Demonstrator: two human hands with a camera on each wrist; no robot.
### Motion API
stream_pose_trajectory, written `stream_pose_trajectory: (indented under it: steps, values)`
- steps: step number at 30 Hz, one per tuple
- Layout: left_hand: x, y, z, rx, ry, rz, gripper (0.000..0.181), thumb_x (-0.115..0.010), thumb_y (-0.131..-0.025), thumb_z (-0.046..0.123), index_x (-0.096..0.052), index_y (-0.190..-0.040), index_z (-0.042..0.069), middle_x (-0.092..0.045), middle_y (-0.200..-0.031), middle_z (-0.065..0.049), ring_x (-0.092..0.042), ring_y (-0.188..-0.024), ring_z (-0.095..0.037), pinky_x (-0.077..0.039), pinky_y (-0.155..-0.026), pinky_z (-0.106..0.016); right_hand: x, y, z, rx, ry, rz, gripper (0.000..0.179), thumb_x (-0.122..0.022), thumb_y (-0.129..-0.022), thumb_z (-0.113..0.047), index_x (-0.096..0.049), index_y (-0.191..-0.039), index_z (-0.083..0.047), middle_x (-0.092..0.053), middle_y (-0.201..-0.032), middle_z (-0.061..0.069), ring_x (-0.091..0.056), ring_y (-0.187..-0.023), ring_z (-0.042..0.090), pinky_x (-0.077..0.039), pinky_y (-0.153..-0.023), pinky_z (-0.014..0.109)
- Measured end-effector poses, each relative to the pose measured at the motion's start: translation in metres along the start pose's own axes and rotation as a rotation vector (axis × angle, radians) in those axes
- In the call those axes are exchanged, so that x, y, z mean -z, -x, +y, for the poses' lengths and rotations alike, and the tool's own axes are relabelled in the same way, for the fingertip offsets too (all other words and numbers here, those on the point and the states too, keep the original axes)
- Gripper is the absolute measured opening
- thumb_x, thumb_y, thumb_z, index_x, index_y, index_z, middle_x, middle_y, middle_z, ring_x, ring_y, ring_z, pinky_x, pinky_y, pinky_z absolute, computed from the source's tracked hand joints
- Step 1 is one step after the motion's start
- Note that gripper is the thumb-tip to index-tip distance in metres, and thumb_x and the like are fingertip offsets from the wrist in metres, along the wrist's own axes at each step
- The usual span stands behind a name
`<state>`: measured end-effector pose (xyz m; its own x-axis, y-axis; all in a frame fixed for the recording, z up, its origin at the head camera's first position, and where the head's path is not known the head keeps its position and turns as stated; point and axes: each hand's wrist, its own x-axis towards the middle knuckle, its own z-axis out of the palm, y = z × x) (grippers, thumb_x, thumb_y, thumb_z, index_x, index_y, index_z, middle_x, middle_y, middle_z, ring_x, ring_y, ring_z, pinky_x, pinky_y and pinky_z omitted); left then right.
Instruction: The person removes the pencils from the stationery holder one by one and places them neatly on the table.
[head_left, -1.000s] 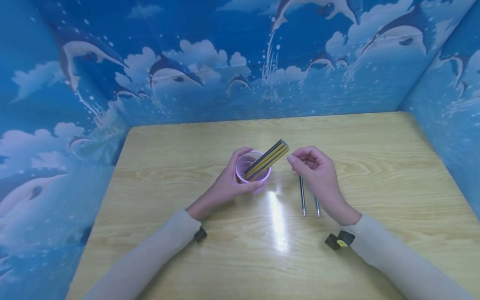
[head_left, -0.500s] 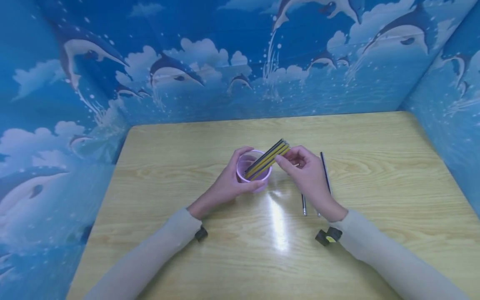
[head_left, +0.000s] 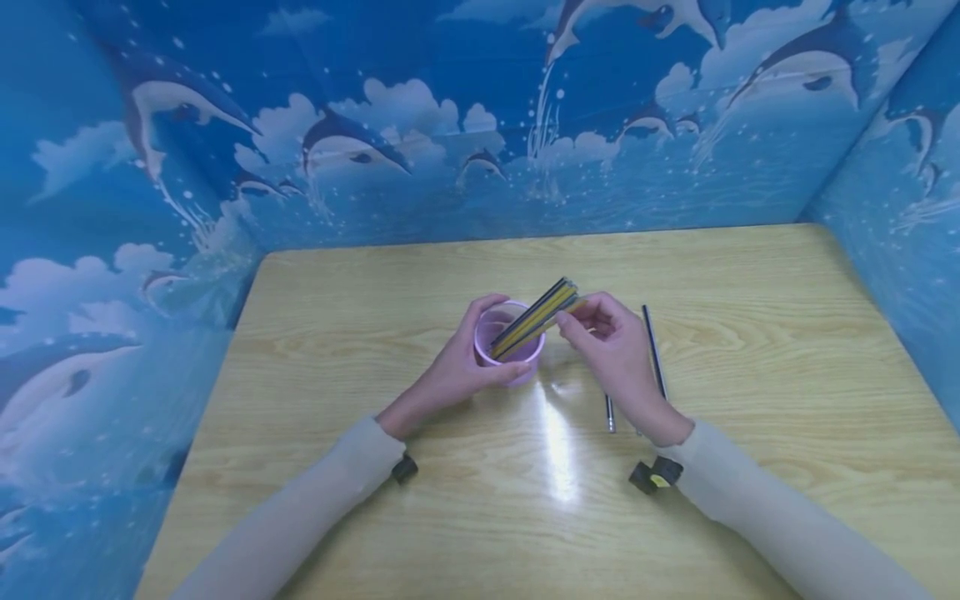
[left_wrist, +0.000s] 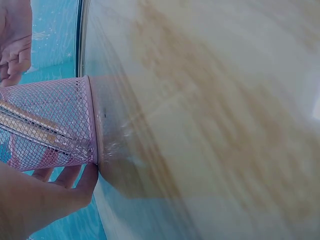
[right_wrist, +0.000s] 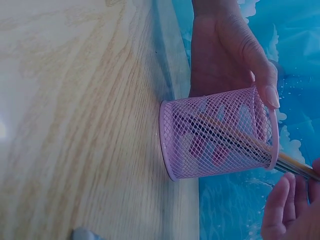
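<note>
A pink mesh pencil cup [head_left: 534, 367] stands on the table, and my left hand [head_left: 471, 354] grips it from the left, fingers behind and thumb along the front. Several yellow-and-black striped pencils [head_left: 528, 321] lean to the right inside it, showing through the mesh in both wrist views. At their upper ends my right hand [head_left: 615, 337] pinches one pencil between thumb and fingers, its lower part still in the cup. In the right wrist view the right-hand fingers [right_wrist: 285, 205] are just outside the pink rim [right_wrist: 275, 135].
A dark pencil [head_left: 652, 346] lies on the wooden table [head_left: 360, 317] right of my right hand. Another pencil [head_left: 610, 414] shows its end below that hand, mostly hidden by it. A blue dolphin-printed backdrop [head_left: 420, 192] rises behind the table and at both sides.
My right hand has moved left from above the table pencils to the bundle in the cup. One pencil there now stands slightly apart from the others. The left hand has stayed put.
</note>
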<state>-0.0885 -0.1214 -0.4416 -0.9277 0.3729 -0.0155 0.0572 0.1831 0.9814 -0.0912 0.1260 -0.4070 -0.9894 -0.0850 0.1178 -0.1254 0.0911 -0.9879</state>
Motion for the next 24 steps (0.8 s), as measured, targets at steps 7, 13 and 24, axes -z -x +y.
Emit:
stream_pose_trajectory:
  steps: [7,13,24]
  values:
    - [-0.001,0.000,0.001,0.004,0.015,-0.002,0.097,-0.093,-0.089,0.018,-0.034,-0.166,0.027,-0.055,-0.149,-0.002,-0.061,-0.132,-0.024,-0.056,-0.109,-0.040,0.000,0.002,-0.001,0.078,-0.117,0.084,0.017,-0.072,-0.102,0.004,-0.064,-0.116,0.008,-0.074,-0.105,0.016,-0.075,-0.092,0.023,-0.066,-0.079,0.031]
    - [0.000,0.000,0.002,0.001,0.040,-0.005,0.097,-0.093,-0.088,0.017,-0.035,-0.165,0.032,-0.055,-0.149,-0.003,-0.061,-0.133,-0.026,-0.057,-0.108,-0.040,0.001,0.000,-0.003,0.212,-0.231,0.167,0.019,-0.069,-0.099,0.011,-0.063,-0.117,0.009,-0.071,-0.104,0.015,-0.073,-0.090,0.025,-0.065,-0.084,0.031]
    - [0.000,0.000,-0.001,-0.017,0.017,-0.003,0.100,-0.093,-0.087,0.017,-0.033,-0.167,0.025,-0.055,-0.151,-0.004,-0.060,-0.135,-0.028,-0.056,-0.109,-0.043,0.008,-0.005,-0.015,0.395,-0.431,0.237,0.023,-0.060,-0.103,0.012,-0.056,-0.126,0.007,-0.064,-0.105,0.020,-0.073,-0.094,0.031,-0.068,-0.078,0.038]
